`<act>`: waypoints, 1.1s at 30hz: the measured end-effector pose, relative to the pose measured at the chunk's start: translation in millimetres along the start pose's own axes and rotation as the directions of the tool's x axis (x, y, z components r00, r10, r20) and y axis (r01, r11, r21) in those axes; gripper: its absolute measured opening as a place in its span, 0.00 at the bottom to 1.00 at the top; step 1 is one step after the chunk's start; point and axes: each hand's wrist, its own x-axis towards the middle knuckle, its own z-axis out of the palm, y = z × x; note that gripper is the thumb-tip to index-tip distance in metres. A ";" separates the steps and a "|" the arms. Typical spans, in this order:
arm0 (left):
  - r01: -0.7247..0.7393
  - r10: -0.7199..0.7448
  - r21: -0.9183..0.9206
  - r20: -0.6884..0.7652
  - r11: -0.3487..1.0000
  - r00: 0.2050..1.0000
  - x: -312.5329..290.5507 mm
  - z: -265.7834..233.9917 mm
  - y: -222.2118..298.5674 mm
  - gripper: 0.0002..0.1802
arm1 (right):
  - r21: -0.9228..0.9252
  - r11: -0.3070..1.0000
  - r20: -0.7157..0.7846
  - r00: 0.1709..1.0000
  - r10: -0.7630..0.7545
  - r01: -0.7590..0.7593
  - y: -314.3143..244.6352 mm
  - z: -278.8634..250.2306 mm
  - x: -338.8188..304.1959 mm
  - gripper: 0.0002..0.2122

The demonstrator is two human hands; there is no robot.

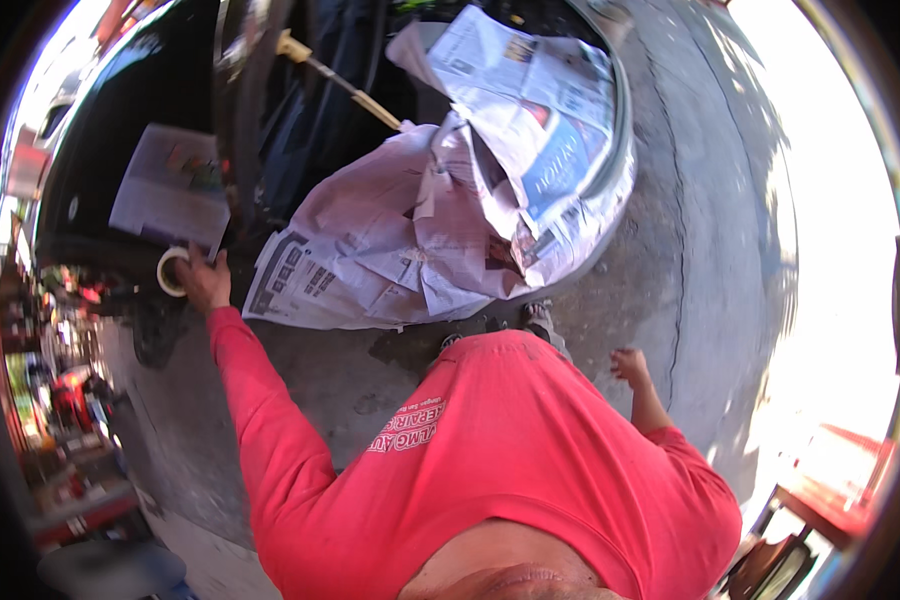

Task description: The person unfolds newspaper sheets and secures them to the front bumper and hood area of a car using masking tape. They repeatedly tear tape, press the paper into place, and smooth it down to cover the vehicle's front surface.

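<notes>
1. The cream, ring-shaped roll of tape sits at nine o'clock from the middle of the view, gripped by the left hand, whose fingers curl at its right-hand rim; their exact wrap is partly hidden.
2. The roll should be light and firm, its flat side smooth, its outer face probably tacky; the open core and rim look the best places to hold.
3. Near ten o'clock, a pale, translucent-looking rectangular sheet lies on the dark, glossy vehicle body, its lower corner just beside the left hand; touching or not, I cannot tell.
4. The crumpled, printed newspaper sheets around twelve o'clock should be soft, light and easily torn; broad margins suit a flat hold better than creases.
5. Their loose lower edge runs toward eight o'clock, above grey concrete floor, which spreads widely toward three.
6. The right hand, between three and four o'clock, hangs apart, fingers loosely bent, nothing visible in them.
</notes>
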 end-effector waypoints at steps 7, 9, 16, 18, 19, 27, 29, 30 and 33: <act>-0.337 0.306 0.081 0.258 0.938 0.916 56.3 54.2 -63.6 0.36 | 0.160 0.966 -0.013 0.979 -0.203 0.202 2.7 117.6 -131.7 0.24; -0.435 0.388 0.102 0.305 0.895 0.870 65.8 57.1 -73.2 0.32 | 0.246 0.956 -0.047 0.987 -0.152 0.159 32.0 149.8 -166.3 0.24; -0.537 0.544 -0.097 0.222 0.838 0.809 80.6 54.2 -69.1 0.17 | -0.101 0.967 0.099 0.965 0.244 -0.234 132.4 196.4 -234.4 0.25; -0.534 0.540 -0.081 0.147 0.842 0.829 79.7 52.3 -68.5 0.15 | -0.046 0.982 0.068 0.980 0.186 -0.183 132.0 193.7 -232.3 0.24; -0.556 0.561 -0.074 0.097 0.828 0.822 80.0 51.7 -68.8 0.14 | -0.025 0.985 0.037 0.984 0.174 -0.173 126.3 189.5 -227.4 0.24; -0.556 0.526 -0.022 0.360 0.831 0.771 97.1 56.4 -73.6 0.17 | 0.028 0.980 -0.107 0.975 -0.193 0.197 45.4 147.3 -186.3 0.24; -0.519 0.489 0.011 0.317 0.855 0.813 96.9 54.9 -76.0 0.24 | -0.034 0.973 -0.120 0.965 -0.232 0.230 35.5 142.2 -188.6 0.24; -0.540 0.507 0.011 0.328 0.842 0.797 96.6 53.3 -77.0 0.27 | -0.040 0.971 -0.123 0.963 -0.239 0.236 33.1 141.9 -190.4 0.24; -0.552 0.488 0.025 0.435 0.834 0.757 97.8 46.4 -79.3 0.34 | -0.045 0.976 -0.097 0.972 -0.215 0.211 37.9 151.0 -196.8 0.23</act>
